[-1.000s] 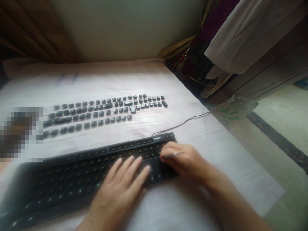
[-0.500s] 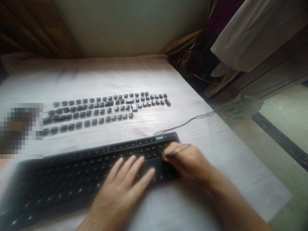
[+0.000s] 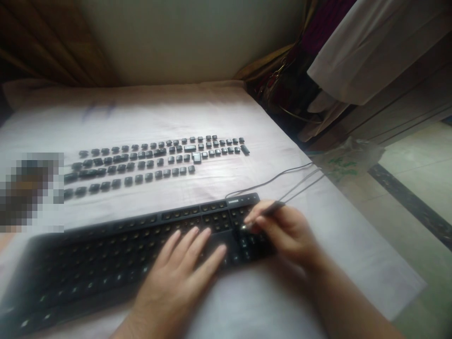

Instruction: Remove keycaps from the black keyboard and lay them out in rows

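Note:
A black keyboard point(image 3: 106, 254) with its keycaps taken off lies across the near part of a white cloth. My left hand point(image 3: 176, 278) rests flat on its right half, fingers stretched out. My right hand point(image 3: 282, 230) pinches a thin metal tool point(image 3: 282, 203), blurred by motion. The tool's lower tip sits at a key socket on the keyboard's right end. Rows of loose black keycaps point(image 3: 155, 162) lie on the cloth beyond the keyboard.
The keyboard's grey cable point(image 3: 271, 179) runs off the cloth's right edge. The white cloth point(image 3: 158, 113) ends at a wall behind and drops to a tiled floor point(image 3: 416, 188) on the right. Hanging fabric and bags point(image 3: 318, 70) crowd the far right corner.
My right hand has turned and lifted the tool's free end up and to the right, with its tip at the keyboard's right end. My left hand has hardly moved.

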`<state>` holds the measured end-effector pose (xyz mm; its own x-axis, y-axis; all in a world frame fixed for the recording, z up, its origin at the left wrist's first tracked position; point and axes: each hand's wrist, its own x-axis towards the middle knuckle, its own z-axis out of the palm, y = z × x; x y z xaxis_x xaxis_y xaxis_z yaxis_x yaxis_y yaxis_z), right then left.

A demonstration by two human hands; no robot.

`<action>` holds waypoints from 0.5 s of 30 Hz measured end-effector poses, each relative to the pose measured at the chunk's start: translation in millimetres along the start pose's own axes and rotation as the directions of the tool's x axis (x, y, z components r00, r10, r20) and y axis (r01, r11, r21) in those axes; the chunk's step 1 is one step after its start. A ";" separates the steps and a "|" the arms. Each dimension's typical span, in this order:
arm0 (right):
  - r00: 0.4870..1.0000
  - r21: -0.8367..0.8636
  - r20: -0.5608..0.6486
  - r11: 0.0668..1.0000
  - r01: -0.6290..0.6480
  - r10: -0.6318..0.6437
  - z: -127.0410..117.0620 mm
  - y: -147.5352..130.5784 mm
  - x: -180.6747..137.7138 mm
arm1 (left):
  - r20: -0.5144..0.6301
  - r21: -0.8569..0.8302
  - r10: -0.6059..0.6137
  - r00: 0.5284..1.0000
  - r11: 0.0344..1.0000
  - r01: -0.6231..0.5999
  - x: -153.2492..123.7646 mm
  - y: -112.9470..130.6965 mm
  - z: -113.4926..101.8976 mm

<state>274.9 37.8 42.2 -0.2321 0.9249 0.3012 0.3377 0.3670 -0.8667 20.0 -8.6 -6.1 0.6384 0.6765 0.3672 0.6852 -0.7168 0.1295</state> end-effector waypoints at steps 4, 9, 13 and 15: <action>1.000 0.013 -0.020 1.000 0.007 -0.006 7.4 2.2 0.4 | 0.001 0.004 0.000 1.000 1.000 0.000 0.5 -1.1 -0.4; 0.997 -0.113 -0.057 0.992 -0.064 0.058 14.8 2.4 -4.0 | -0.014 0.011 -0.004 1.000 1.000 0.004 1.4 -0.2 -1.0; 0.998 -0.254 0.065 0.967 0.022 -0.006 28.1 -0.6 -8.5 | -0.089 0.013 -0.008 0.996 1.000 0.009 2.9 1.3 -4.3; 0.992 -0.327 0.091 0.939 0.109 -0.084 35.3 -2.3 -10.7 | -0.118 -0.003 -0.017 0.993 1.000 0.016 3.0 2.5 -5.5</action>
<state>244.3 23.5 27.0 -0.3412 0.8781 0.3355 0.5896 0.4779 -0.6511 21.7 -9.3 0.4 0.5812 0.6638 0.4707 0.6945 -0.7061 0.1381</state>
